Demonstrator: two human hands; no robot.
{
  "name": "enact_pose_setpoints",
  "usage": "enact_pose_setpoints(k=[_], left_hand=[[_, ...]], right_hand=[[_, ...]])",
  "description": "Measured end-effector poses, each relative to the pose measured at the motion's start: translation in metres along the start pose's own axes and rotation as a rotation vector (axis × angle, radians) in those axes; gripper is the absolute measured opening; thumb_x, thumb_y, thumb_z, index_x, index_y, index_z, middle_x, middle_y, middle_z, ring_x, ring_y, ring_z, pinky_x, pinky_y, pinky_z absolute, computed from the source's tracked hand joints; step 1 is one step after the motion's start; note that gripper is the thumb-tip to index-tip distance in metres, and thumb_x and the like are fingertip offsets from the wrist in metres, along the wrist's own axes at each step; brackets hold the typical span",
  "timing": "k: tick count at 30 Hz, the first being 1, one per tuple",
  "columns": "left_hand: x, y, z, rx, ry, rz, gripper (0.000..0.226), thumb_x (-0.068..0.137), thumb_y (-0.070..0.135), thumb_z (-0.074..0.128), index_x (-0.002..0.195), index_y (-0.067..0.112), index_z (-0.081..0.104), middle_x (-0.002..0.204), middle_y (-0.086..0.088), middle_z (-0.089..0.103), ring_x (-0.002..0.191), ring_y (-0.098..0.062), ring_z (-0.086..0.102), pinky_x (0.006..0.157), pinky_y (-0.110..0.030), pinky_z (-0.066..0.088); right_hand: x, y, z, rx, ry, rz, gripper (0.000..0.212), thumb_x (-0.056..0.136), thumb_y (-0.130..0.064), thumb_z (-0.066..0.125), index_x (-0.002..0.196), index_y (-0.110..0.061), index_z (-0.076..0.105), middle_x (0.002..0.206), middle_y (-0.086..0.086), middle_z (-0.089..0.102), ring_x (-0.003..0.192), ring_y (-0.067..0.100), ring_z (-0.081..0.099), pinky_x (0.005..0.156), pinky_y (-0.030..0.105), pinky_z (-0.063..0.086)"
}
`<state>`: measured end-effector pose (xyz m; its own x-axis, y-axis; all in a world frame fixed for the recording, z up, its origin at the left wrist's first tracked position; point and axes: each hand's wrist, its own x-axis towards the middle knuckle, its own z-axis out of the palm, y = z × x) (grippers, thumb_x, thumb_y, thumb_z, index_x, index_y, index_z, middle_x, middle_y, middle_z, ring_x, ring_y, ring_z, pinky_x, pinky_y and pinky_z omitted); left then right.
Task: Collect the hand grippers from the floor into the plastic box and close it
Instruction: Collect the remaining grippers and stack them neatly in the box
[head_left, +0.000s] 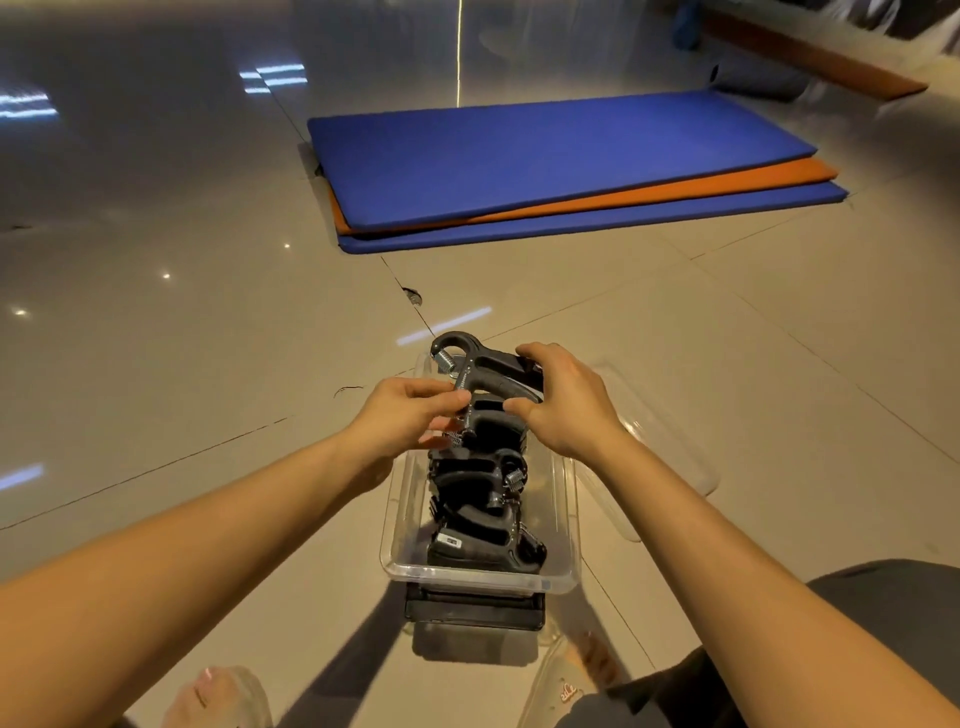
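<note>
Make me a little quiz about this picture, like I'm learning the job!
1. True or false: the lid is on the box.
2. Pick one. Who holds the top gripper? A) one hand only B) both hands C) nobody, it lies on the floor
3. Fill in: the mat between the blue mats is ____.

Key
1. False. The lid lies on the floor, right of the open box.
2. B. The left hand and the right hand both grip it above the box.
3. Orange.
</note>
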<state>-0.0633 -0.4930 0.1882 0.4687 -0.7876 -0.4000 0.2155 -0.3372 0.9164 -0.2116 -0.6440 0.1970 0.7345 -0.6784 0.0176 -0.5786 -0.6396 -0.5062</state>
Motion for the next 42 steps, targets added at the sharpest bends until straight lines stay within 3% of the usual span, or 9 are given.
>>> enact_pose_setpoints(k=[4,10,12,16,20,26,32,38,42], left_hand=[[-0.011,0.003,0.008,-0.131,0.182,0.033,0.012,0.087,0.012,0.076,0.098,0.016,0.072,0.09,-0.007,0.078,0.084,-0.02,0.076,0.067,-0.03,0.062],[-0.019,0.017,-0.002,-0.061,0.298,0.188,0.011,0.087,0.009,0.074,0.092,0.018,0.078,0.085,-0.003,0.078,0.087,-0.024,0.074,0.075,-0.028,0.061],[-0.02,0.022,-0.003,0.075,0.32,0.27,0.018,0.086,0.012,0.077,0.094,0.027,0.077,0.085,0.004,0.077,0.086,-0.015,0.073,0.079,-0.028,0.059],[-0.028,0.03,0.005,0.489,0.331,0.495,0.03,0.084,0.024,0.08,0.114,0.024,0.075,0.099,0.014,0.075,0.087,0.003,0.069,0.082,-0.016,0.053],[-0.037,0.034,0.006,0.918,0.334,0.879,0.03,0.088,0.023,0.075,0.118,0.02,0.074,0.099,0.006,0.077,0.087,-0.01,0.07,0.082,-0.029,0.057],[-0.035,0.034,0.004,1.328,0.186,1.204,0.023,0.095,0.015,0.055,0.107,0.006,0.072,0.094,-0.009,0.076,0.078,-0.026,0.07,0.063,-0.041,0.058],[-0.03,0.026,0.011,1.356,0.122,1.15,0.02,0.092,0.022,0.064,0.108,0.012,0.071,0.097,-0.004,0.074,0.082,-0.022,0.069,0.068,-0.039,0.057],[-0.007,0.033,-0.013,1.002,0.207,0.676,0.081,0.072,0.063,0.072,0.142,0.03,0.05,0.141,0.008,0.051,0.128,-0.011,0.045,0.107,-0.038,0.042],[0.008,0.035,-0.036,0.717,0.094,0.462,0.1,0.061,0.065,0.079,0.149,0.033,0.042,0.146,0.01,0.049,0.128,-0.005,0.044,0.106,-0.032,0.037]], right_hand=[[-0.007,-0.017,0.01,-0.011,0.059,-0.016,0.066,0.085,-0.04,0.077,0.143,-0.025,0.048,0.131,-0.004,0.058,0.121,0.025,0.056,0.102,0.041,0.048],[-0.011,-0.025,-0.002,0.096,0.014,-0.052,0.061,0.085,-0.048,0.074,0.138,-0.025,0.054,0.124,-0.006,0.061,0.114,0.02,0.059,0.099,0.042,0.05],[-0.006,-0.028,-0.018,0.188,0.094,-0.039,0.054,0.09,-0.045,0.071,0.137,-0.023,0.058,0.126,-0.006,0.064,0.112,0.012,0.061,0.094,0.035,0.053],[-0.003,-0.044,-0.048,0.54,0.161,0.105,0.039,0.093,-0.047,0.067,0.12,-0.018,0.07,0.096,0.0,0.073,0.086,0.013,0.072,0.072,0.029,0.059],[-0.009,-0.055,-0.054,0.773,0.078,0.279,0.037,0.096,-0.045,0.065,0.097,-0.009,0.073,0.081,0.008,0.077,0.07,0.022,0.076,0.064,0.033,0.063],[-0.011,-0.049,-0.039,0.932,0.086,0.455,0.025,0.095,-0.022,0.07,0.104,0.0,0.066,0.088,0.02,0.075,0.06,0.025,0.073,0.057,0.035,0.062],[-0.012,-0.042,-0.027,1.04,0.129,0.53,0.01,0.098,-0.003,0.057,0.103,0.001,0.065,0.084,0.024,0.073,0.056,0.027,0.073,0.047,0.027,0.056],[0.0,-0.022,-0.048,1.077,0.22,0.438,0.018,0.099,0.0,0.052,0.108,-0.005,0.067,0.079,0.016,0.074,0.06,0.028,0.074,0.052,0.03,0.061],[0.002,-0.011,-0.049,1.095,0.195,0.382,0.022,0.1,0.0,0.05,0.112,-0.005,0.068,0.074,0.01,0.075,0.062,0.025,0.073,0.054,0.034,0.061]])
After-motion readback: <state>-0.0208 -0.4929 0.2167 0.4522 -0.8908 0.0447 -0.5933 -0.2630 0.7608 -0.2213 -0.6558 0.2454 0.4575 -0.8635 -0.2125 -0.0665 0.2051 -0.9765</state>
